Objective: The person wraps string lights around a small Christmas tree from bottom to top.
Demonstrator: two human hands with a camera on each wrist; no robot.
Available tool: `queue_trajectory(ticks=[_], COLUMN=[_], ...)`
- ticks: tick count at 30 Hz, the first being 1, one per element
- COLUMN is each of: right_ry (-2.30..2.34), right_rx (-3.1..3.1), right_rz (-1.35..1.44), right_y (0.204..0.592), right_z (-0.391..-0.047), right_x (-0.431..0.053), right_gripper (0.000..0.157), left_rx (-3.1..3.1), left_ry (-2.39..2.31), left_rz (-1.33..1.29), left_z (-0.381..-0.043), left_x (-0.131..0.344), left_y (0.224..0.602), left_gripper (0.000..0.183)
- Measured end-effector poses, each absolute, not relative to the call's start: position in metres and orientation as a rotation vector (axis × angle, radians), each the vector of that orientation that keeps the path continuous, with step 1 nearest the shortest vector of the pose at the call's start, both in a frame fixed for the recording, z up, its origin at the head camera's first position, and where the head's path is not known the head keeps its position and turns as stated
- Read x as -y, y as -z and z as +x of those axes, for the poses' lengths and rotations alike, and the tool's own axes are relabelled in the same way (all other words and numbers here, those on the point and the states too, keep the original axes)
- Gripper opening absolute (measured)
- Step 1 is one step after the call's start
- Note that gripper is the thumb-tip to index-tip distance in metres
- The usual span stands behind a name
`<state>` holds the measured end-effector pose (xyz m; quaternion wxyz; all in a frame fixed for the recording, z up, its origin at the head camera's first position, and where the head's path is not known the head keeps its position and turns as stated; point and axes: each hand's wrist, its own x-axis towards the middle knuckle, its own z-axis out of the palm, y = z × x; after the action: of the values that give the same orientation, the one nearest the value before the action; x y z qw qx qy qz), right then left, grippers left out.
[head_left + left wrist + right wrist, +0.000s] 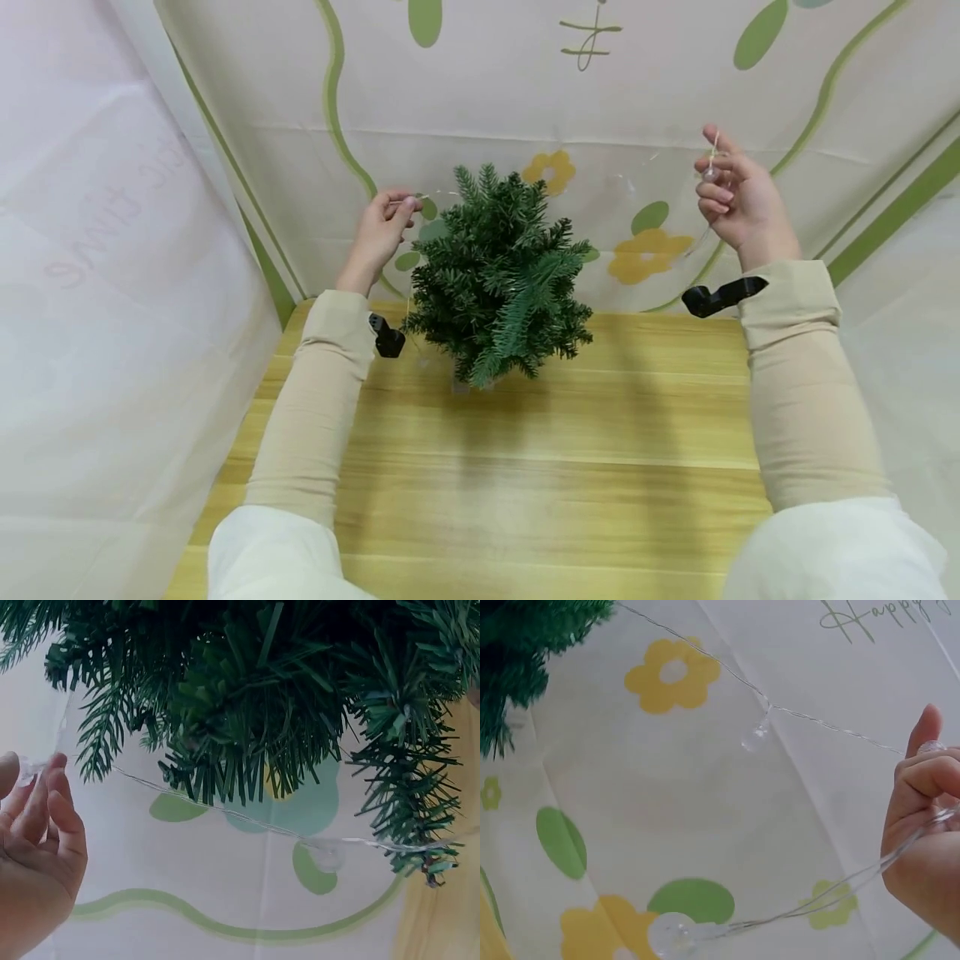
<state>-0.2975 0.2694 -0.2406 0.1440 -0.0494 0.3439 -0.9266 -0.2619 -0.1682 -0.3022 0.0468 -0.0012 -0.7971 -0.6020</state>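
A small artificial Christmas tree [502,275] stands on the wooden table. To its left, the left hand [386,229] pinches a thin string of lights between thumb and fingers; in the left wrist view the clear wire [277,827] runs past the lower branches with a bulb [326,856] on it. Raised at the right, away from the tree, the right hand [742,196] holds the gathered rest of the string in curled fingers. In the right wrist view one bulb [756,739] hangs from the wire between tree and hand, and another bulb [673,935] dangles below the hand.
The wooden table [600,500] spreads in front of the tree. Behind it hangs a pale backdrop cloth [480,100] printed with flowers and leaves, and a white cloth wall [112,333] bounds the left side. A black wrist camera [723,296] sits on the right cuff.
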Motion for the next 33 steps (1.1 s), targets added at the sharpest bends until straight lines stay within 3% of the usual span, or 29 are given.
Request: queue_trajectory(ticks=[9, 23, 28, 33], right_ry=[2.583, 2.364, 2.208, 1.892], right_rx=[-1.030, -1.035, -1.056, -1.502], right_rz=[-0.160, -0.413, -0.574, -0.796], right_y=[0.251, 0.251, 0.250, 0.244], right_z=[-0.296, -0.299, -0.295, -0.290], right_x=[-0.292, -0.341, -0.365, -0.380], right_gripper=[0.045, 0.040, 0.043, 0.045], left_rx=[2.441, 2.335, 2.243, 2.110], left_ry=[1.761, 1.856, 1.908, 1.989], left_rz=[0.139, 0.255, 0.321, 0.355], left_z=[-0.258, -0.232, -0.215, -0.191], left_x=[0.162, 0.163, 0.165, 0.165], left_y=[0.303, 0.300, 0.293, 0.286], left_gripper=[0.044, 0.042, 0.040, 0.038])
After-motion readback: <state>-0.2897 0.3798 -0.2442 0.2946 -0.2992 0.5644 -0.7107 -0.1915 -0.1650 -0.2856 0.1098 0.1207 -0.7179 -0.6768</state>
